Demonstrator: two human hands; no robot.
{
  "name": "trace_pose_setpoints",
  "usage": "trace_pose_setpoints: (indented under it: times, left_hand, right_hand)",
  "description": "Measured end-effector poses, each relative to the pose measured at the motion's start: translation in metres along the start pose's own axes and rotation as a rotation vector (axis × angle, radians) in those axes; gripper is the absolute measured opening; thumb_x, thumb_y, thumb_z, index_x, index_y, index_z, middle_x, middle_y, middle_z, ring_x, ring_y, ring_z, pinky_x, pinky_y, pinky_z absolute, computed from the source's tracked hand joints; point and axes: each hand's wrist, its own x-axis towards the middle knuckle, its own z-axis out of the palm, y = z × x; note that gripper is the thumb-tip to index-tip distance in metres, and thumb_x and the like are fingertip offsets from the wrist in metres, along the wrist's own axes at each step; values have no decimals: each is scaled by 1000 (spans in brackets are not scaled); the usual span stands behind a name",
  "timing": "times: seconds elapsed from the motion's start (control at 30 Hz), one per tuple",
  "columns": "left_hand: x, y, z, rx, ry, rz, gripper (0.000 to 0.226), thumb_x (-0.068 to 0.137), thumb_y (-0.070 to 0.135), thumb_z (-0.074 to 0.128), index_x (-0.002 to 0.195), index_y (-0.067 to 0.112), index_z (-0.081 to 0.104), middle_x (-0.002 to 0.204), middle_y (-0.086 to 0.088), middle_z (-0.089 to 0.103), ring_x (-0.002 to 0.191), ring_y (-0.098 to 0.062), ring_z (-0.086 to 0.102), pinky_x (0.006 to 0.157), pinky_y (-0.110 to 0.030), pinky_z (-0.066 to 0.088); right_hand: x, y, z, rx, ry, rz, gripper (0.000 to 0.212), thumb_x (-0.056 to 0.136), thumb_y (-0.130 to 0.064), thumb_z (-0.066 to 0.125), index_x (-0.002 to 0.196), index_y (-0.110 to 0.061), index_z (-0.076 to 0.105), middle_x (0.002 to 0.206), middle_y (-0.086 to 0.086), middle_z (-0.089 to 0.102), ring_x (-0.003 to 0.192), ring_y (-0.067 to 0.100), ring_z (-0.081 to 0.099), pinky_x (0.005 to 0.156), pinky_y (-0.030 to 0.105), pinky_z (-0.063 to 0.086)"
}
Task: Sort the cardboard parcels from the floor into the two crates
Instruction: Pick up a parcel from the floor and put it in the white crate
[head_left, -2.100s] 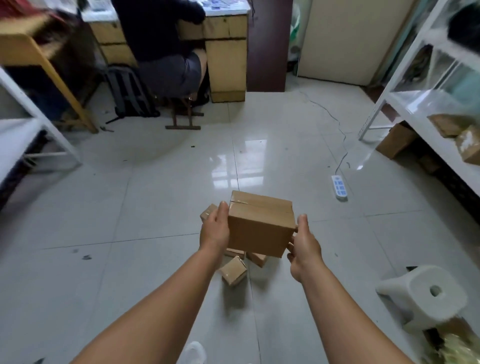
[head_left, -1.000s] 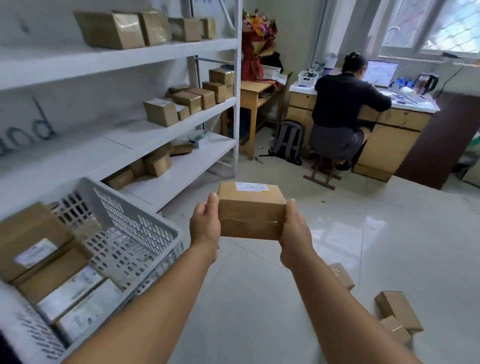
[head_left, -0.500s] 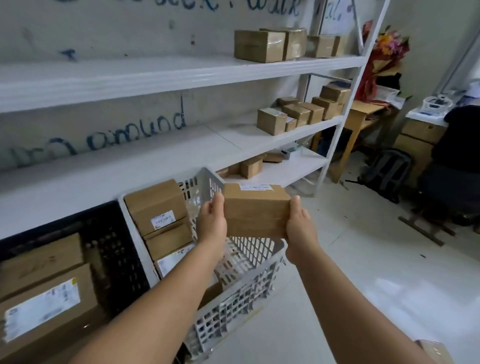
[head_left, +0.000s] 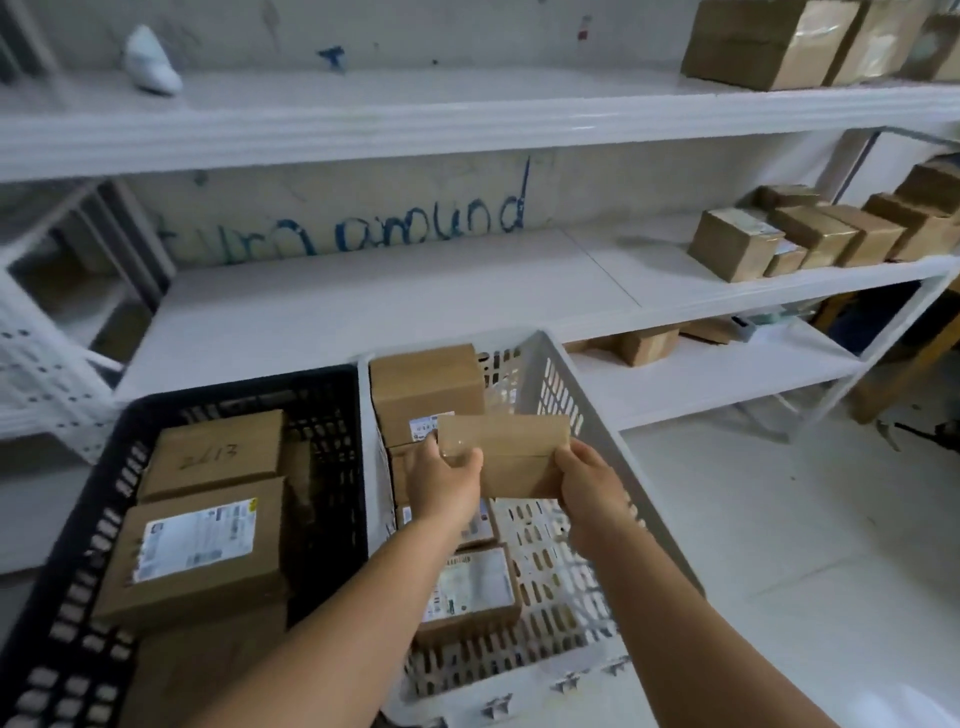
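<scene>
A person is standing over two crates that are sitting side by side below a white shelf, seen from a head camera looking down.

Left of the white crate (head_left: 558, 374), and touching it, the black crate (head_left: 332, 467) is holding two clearly visible parcels: one with handwriting (head_left: 215, 452) at the back and one with a printed label (head_left: 200, 545) in front of it. A third brown shape nearer the camera may be another, but it is too blurred to tell.

The left hand (head_left: 441, 480) is gripping the left end of a small parcel (head_left: 511, 457), fingers curling onto its top. The right hand (head_left: 589, 480) is clamping the right end. The parcel is hovering above the white crate, not yet set down.

Inside the white crate, at least four parcels are showing in a row along its left wall; its right half is showing bare mesh.

The held parcel is looking stiff, boxy and probably light, since it is being carried at arm's length without strain. Its taped top seam may be slippery, so the plain cardboard ends seem the safest places to grip. It should be tolerating a short drop, though its contents are unknown.

Right of the white crate, about six more boxes (head_left: 735, 249) are sitting in a row on the shelf (head_left: 415, 301), and further ones are lying on the tiers above and below.
</scene>
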Motion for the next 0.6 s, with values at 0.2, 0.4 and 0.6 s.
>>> trace_pose_setpoints:
  times: [0.2, 0.4, 0.6]
  left_hand:
    - [45, -8, 10, 190, 137, -20, 56, 86, 15, 63, 137, 12, 42, 132, -7, 45, 114, -25, 51, 98, -32, 41]
    - [76, -24, 25, 492, 149, 55, 73, 86, 18, 64, 147, 27, 25, 138, -8, 35, 128, -26, 38, 108, -38, 35]
    - [86, -42, 34, 736, -4, 16, 74, 89, 4, 51, 150, 31, 18, 155, -12, 10, 143, -30, 11, 115, -38, 18]
  right_hand:
    - [60, 9, 30, -99, -73, 82, 35, 94, 2, 44, 121, -13, 61, 87, -1, 61, 68, 8, 52, 42, 11, 40]
    - [110, 24, 54, -164, -120, 194, 40, 93, 4, 44, 124, -17, 59, 100, 1, 64, 86, 15, 58, 68, 23, 42]
    - [132, 32, 75, -243, -161, 190, 49, 96, -1, 43, 142, -17, 46, 134, 3, 56, 100, 12, 49, 83, 22, 38]
